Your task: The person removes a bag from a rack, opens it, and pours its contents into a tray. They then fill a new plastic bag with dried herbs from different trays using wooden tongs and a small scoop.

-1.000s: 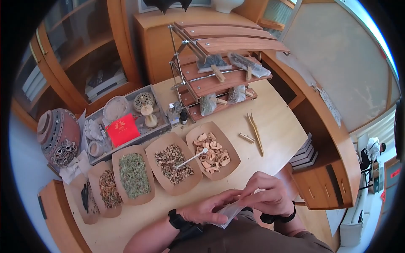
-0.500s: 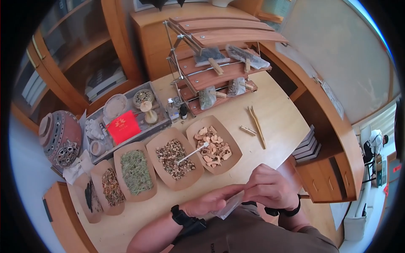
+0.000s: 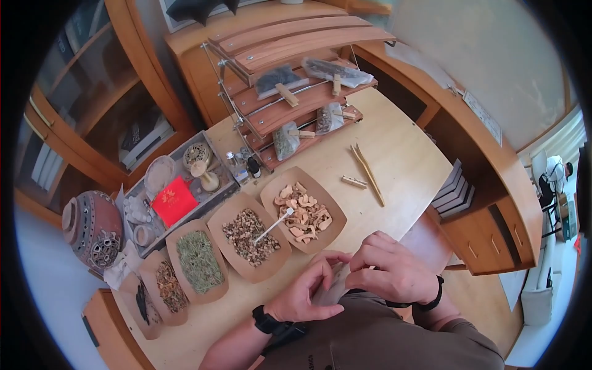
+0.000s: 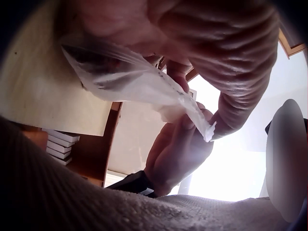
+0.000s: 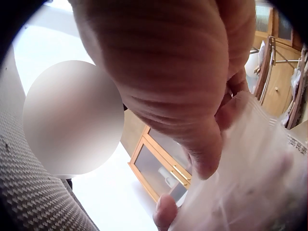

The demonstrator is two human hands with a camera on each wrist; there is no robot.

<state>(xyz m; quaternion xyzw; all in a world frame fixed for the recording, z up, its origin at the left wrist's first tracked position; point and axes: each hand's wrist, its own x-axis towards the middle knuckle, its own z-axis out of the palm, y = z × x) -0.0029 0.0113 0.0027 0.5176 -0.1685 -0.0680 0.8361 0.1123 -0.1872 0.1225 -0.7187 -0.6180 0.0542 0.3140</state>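
A translucent plastic bag (image 3: 333,286) is held between both hands close to the brown shirt. My left hand (image 3: 303,295) grips its near side, thumb and fingers curved round it. The right hand (image 3: 393,271) pinches the bag's top edge with bent fingers. In the left wrist view the bag (image 4: 130,82) spreads below the left palm (image 4: 211,48), with dark contents showing through, while the right hand (image 4: 175,151) is at its far edge. Seen from the right wrist, the bag (image 5: 240,168) has a ridged seal strip beside the right thumb.
Paper trays of wood chips (image 3: 338,221), chopped pieces, green herb (image 3: 198,262) and other dried matter line the table. Tweezers (image 3: 368,176) and a clothespin (image 3: 354,182) lie to the right. Behind stands a wooden rack (image 3: 277,117) with clipped bags; a grey tray (image 3: 225,185) is at left.
The view has shifted, moving the rack and trays leftward in it. My left hand has turned, its fingers now raised and more spread from the thumb around the bag. The right hand still pinches the bag.
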